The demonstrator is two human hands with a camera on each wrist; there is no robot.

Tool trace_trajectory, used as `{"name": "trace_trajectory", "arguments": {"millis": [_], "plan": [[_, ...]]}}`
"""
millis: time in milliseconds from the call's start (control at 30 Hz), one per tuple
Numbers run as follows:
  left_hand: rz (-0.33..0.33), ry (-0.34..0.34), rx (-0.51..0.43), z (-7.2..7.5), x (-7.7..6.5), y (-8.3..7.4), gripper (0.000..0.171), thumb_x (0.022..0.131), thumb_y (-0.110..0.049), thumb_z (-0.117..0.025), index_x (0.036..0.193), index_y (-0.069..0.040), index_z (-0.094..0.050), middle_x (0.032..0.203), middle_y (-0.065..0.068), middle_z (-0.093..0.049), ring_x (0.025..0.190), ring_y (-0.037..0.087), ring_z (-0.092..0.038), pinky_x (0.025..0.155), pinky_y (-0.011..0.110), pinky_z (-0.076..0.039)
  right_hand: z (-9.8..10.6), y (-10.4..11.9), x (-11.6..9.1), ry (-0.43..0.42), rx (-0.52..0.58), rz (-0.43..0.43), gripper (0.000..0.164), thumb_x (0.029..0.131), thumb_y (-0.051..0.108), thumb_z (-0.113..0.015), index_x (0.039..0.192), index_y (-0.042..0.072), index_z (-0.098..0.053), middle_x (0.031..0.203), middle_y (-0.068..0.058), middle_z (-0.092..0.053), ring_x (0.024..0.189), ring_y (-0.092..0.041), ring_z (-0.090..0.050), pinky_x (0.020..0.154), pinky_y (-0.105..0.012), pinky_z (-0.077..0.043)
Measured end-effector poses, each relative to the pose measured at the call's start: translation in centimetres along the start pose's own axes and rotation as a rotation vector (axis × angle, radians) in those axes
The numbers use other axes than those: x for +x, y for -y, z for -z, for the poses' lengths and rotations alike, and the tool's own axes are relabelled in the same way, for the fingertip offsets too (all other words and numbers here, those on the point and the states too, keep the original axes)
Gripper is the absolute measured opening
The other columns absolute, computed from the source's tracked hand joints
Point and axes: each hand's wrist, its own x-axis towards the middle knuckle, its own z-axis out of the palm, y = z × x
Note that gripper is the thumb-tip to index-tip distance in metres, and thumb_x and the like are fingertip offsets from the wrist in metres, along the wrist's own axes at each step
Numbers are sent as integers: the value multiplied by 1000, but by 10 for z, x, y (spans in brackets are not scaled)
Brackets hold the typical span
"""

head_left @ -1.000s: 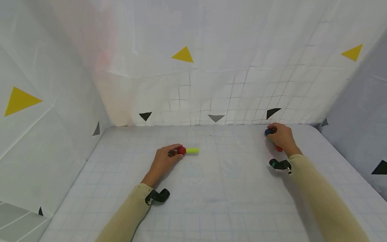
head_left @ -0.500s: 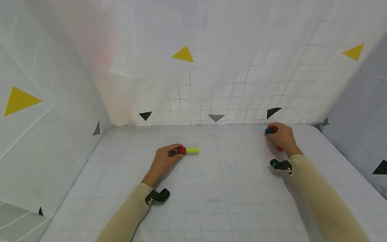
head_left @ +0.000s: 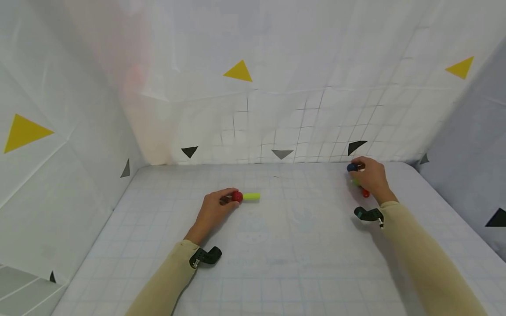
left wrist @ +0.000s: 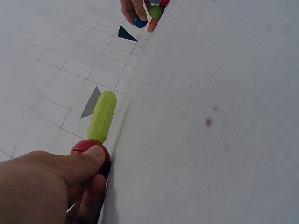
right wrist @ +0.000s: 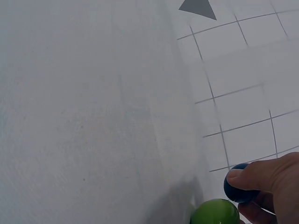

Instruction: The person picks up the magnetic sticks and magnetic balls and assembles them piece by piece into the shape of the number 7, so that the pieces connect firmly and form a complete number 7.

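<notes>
My left hand (head_left: 213,213) pinches a red ball (head_left: 237,196) between thumb and fingers, low over the table. From the ball a ribbed yellow-green rod (left wrist: 102,117) sticks out, pointing right in the head view. At the far right, my right hand (head_left: 370,176) holds a dark blue ball (right wrist: 237,187) between thumb and fingers. Just below it sits a green ball (right wrist: 216,213), partly covered by that hand in the head view. A red piece (head_left: 366,193) lies near the right wrist. The left wrist view also shows an orange-red rod (left wrist: 153,24) beside the green ball.
The white gridded table (head_left: 276,272) meets a white back wall (head_left: 189,101) with yellow, black and grey triangles. Side walls stand left and right. A small dark camera mount sits on each wrist, the left one (head_left: 205,256) close over the table.
My right hand has shifted slightly up and right with the blue ball, uncovering more of the green ball and the red piece. The left hand has stayed in place.
</notes>
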Motion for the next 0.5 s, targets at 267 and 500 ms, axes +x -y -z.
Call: {"name": "trace_trajectory", "arguments": {"millis": [267,500], "plan": [[7,4,1,0,0,0,41,94,-14,-80,134,-18,-72,112,3,-73,97,19,-65,88,38,-55,3,2,-2,-7,35,-25,46,98,14,-71,137,-6,-57,130,-32,-57,120,-50,-49,96,-62,-49],[-2,-1,7,0,0,1,41,94,-15,-81,134,-17,-72,109,3,-73,95,18,-65,86,39,-55,5,2,-4,-13,53,-52,47,98,19,-73,135,-5,-56,130,-31,-58,122,-50,-50,102,-64,-44]]}}
